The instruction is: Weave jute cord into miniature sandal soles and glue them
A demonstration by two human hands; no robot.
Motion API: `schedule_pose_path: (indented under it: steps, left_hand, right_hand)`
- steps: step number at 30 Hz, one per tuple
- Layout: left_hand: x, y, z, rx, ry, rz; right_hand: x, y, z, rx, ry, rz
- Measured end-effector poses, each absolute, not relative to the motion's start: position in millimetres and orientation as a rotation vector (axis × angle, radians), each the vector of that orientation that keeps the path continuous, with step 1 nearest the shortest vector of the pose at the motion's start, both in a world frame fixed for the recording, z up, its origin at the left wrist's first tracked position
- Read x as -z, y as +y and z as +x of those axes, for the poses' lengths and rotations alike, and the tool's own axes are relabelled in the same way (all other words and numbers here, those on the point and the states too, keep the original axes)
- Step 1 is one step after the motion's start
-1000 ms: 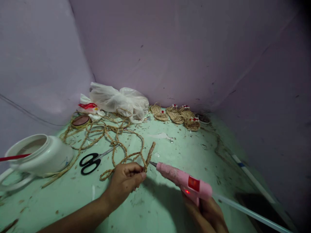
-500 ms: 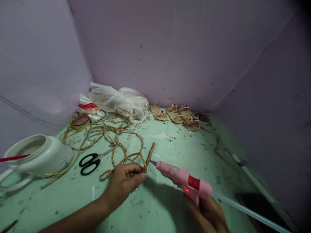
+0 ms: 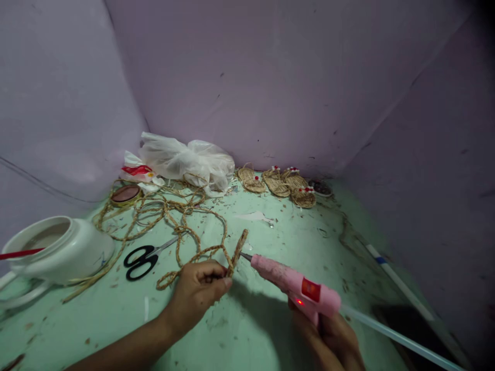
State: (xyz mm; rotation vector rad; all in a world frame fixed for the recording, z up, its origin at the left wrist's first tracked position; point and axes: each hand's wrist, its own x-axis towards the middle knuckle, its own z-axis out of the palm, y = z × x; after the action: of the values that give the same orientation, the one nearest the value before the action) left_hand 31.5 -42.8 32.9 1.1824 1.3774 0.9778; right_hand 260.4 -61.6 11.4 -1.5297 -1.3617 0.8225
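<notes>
Between thumb and fingers, my left hand (image 3: 201, 288) pinches a braided straw rope (image 3: 236, 252) near its doubled end, which points up and away. The rest of the rope trails in loose loops to the left and back. My right hand (image 3: 328, 335) is wrapped round the grip of a pink glue gun (image 3: 296, 281) with a red light glowing on its side. The gun's metal tip is at the right side of the rope end, touching or very close. A translucent glue stick (image 3: 398, 335) sticks out of the gun's back.
Black-handled scissors (image 3: 145, 262) lie left of my left hand, beside a white jug (image 3: 87, 250) on its side. A roll of tape (image 3: 126, 195) and a plastic bag (image 3: 189, 159) sit behind. Small woven soles with red and white beads (image 3: 276, 184) line the back wall.
The glue gun has shifted very slightly right relative to the rope end. My left hand keeps its pinch on the rope. The whole view has moved a little.
</notes>
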Motion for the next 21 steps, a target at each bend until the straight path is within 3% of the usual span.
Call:
schedule_pose_path:
  steps: [17, 21]
  left_hand:
    - [-34.9, -42.2, 32.6, -0.977, 1.376, 1.069]
    - [-39.7, -45.4, 35.5, -1.130, 1.496, 1.047]
  right_hand:
    - [-11.4, -54.9, 269.4, -1.024, -1.397, -1.445]
    - [-20.6, -53.8, 254.2, -1.050, -1.240, -1.367]
